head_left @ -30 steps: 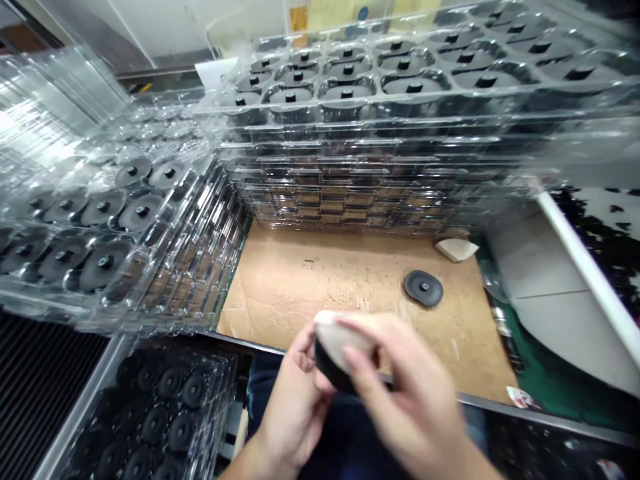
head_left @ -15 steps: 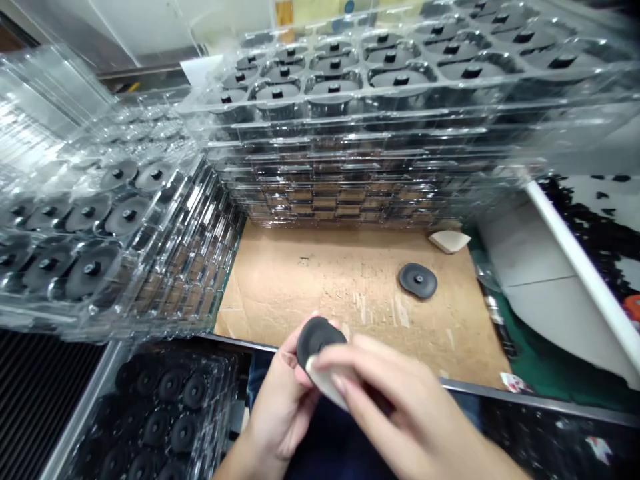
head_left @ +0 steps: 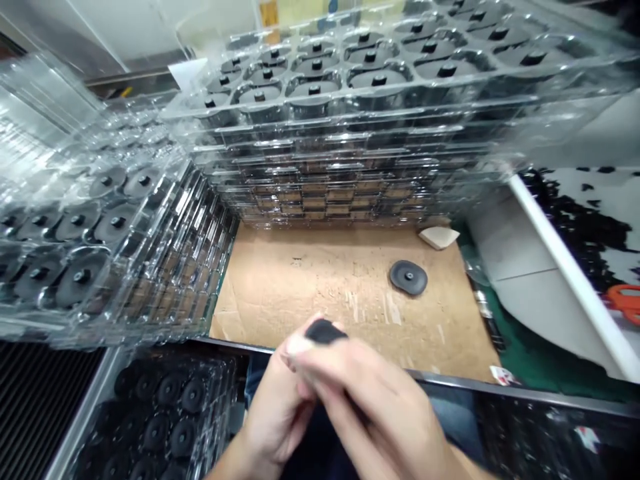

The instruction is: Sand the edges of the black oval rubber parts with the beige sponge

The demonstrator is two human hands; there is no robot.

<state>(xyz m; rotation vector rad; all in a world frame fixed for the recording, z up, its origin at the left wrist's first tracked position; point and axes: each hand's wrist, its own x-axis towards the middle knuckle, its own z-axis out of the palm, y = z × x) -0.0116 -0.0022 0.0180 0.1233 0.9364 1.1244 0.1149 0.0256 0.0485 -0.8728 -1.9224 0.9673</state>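
A black oval rubber-like part (head_left: 326,331) is gripped in the fingers of my left hand (head_left: 277,403), low in the middle of the view. My right hand (head_left: 373,400) pinches a pale wiping pad (head_left: 299,345) and presses over the part, hiding much of it. Motion blurs the pad and the right fingertips. Beyond my hands, a second black oval part (head_left: 409,277) with a small central stud lies flat on the cardboard (head_left: 280,287). A white folded pad (head_left: 439,237) rests near the cardboard's far right corner.
Stacked clear plastic trays (head_left: 320,153) of black parts wall off the back. Another tray stack (head_left: 165,247) stands left, and a lower tray (head_left: 155,420) sits front left. At right are a white-edged bin (head_left: 565,260), black scraps (head_left: 575,213) and orange scissor handles (head_left: 625,300).
My right hand has moved the pad up and left across the held part, covering more of it. The view has shifted slightly right; the part on the cardboard stays put.
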